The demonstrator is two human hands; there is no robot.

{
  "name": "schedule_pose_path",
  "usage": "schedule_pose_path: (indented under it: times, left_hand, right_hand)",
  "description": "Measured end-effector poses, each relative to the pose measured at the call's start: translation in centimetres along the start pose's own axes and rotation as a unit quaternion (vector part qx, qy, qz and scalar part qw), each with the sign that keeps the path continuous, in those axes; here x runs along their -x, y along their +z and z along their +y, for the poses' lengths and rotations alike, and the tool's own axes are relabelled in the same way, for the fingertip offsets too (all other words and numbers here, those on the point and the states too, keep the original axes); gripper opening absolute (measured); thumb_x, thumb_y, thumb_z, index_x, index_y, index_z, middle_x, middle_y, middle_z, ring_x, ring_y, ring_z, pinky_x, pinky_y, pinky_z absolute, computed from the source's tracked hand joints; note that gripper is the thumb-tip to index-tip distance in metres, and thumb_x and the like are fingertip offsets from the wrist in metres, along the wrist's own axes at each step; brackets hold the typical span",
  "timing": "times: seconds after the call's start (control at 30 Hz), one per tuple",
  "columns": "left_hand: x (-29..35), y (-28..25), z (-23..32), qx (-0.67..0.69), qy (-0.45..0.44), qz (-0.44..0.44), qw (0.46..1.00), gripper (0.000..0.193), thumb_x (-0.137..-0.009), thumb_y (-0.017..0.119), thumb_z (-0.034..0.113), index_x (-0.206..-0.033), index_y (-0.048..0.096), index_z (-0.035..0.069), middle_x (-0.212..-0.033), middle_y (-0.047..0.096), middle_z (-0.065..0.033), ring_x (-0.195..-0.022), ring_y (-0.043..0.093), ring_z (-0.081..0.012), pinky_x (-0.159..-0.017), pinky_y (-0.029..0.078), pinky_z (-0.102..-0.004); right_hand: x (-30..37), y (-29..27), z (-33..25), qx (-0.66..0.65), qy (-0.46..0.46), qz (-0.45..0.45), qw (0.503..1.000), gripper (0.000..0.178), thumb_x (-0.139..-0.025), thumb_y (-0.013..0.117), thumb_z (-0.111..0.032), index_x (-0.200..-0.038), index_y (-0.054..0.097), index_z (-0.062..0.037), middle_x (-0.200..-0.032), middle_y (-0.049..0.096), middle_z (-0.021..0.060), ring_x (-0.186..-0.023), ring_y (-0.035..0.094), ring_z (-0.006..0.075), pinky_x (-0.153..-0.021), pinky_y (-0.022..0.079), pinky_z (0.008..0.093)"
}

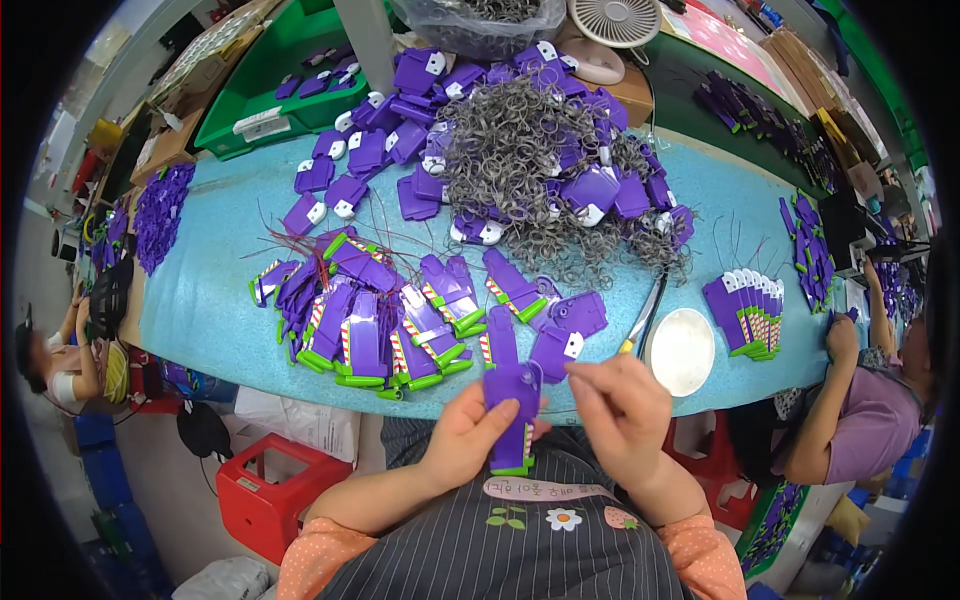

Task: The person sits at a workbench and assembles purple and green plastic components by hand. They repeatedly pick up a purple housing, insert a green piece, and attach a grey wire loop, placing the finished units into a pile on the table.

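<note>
In front of my body, my left hand (465,440) grips a purple plastic wing-shaped part (512,388) with a green end and a round socket near its top. My right hand (632,408) hovers just right of it, thumb and forefinger pinched; whatever they hold is too small to make out. Beyond my hands lies a heap of purple wing pieces (360,345) with green tips, striped stickers and thin wires. Two plain purple pieces (558,350) sit nearest the held part. A large tangle of grey metal springs (520,155) covers purple-and-white pieces (400,140) behind.
A white round dish (682,352) and a slim tool with a yellow end (645,315) lie at right, near a fanned stack of wings (745,312). Behind are a green bin (235,120) and a fan (615,22). People sit on both sides; a red stool (265,490) stands left.
</note>
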State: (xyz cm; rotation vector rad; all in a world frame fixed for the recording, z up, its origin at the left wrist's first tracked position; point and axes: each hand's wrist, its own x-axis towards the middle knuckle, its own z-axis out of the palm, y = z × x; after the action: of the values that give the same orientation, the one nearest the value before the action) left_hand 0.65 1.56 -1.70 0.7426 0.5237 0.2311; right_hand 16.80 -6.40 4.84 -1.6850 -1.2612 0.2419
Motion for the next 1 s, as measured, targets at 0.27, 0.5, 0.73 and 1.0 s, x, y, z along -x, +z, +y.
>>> schedule_pose_path:
  times: [0.27, 0.5, 0.73, 1.0]
  left_hand:
    - [1.3, 2.4, 0.9, -0.083, 0.151, -0.033, 0.984, 0.03, -0.096, 0.039, 0.005, -0.125, 0.04, -0.004, -0.119, 0.053, -0.0124, -0.106, 0.055, -0.0158, -0.091, 0.045, -0.0298]
    - [1.8, 2.4, 0.4, -0.124, 0.156, -0.023, 0.98, 0.03, -0.096, 0.041, 0.004, -0.124, 0.041, -0.006, -0.112, 0.057, -0.0107, -0.1, 0.056, -0.0127, -0.085, 0.046, -0.0257]
    - [1.7, 2.1, 0.4, -0.14, 0.109, -0.037, 0.984, 0.03, -0.095, 0.043, 0.005, -0.123, 0.044, -0.006, -0.11, 0.059, -0.0113, -0.094, 0.059, -0.0116, -0.082, 0.047, -0.0244]
    - [1.5, 1.4, 0.3, -0.143, 0.111, -0.028, 0.983, 0.029, -0.095, 0.044, 0.006, -0.122, 0.048, -0.004, -0.102, 0.063, -0.0081, -0.086, 0.057, -0.0074, -0.074, 0.047, -0.0216]
  right_hand:
    - [1.8, 1.1, 0.6, 0.121, -0.117, 0.035, 0.985, 0.022, -0.066, 0.07, 0.001, -0.088, 0.064, 0.0008, -0.06, 0.052, 0.0061, -0.047, 0.051, 0.0198, -0.041, 0.038, 0.0312]
    - [2.2, 0.3, -0.1, 0.164, -0.11, -0.02, 0.98, 0.015, -0.068, 0.068, -0.002, -0.082, 0.061, -0.0019, -0.06, 0.048, 0.0042, -0.048, 0.05, 0.0192, -0.043, 0.038, 0.0312]
    - [1.9, -0.3, 0.5, 0.142, -0.077, -0.036, 0.986, 0.013, -0.069, 0.067, -0.002, -0.079, 0.059, -0.0035, -0.061, 0.048, 0.0042, -0.047, 0.049, 0.0192, -0.042, 0.038, 0.0315]
    - [2.2, 0.5, 0.5, 0.16, -0.089, -0.024, 0.983, 0.014, -0.07, 0.069, -0.003, -0.081, 0.06, -0.0012, -0.058, 0.048, 0.0048, -0.045, 0.049, 0.0196, -0.041, 0.038, 0.0317]
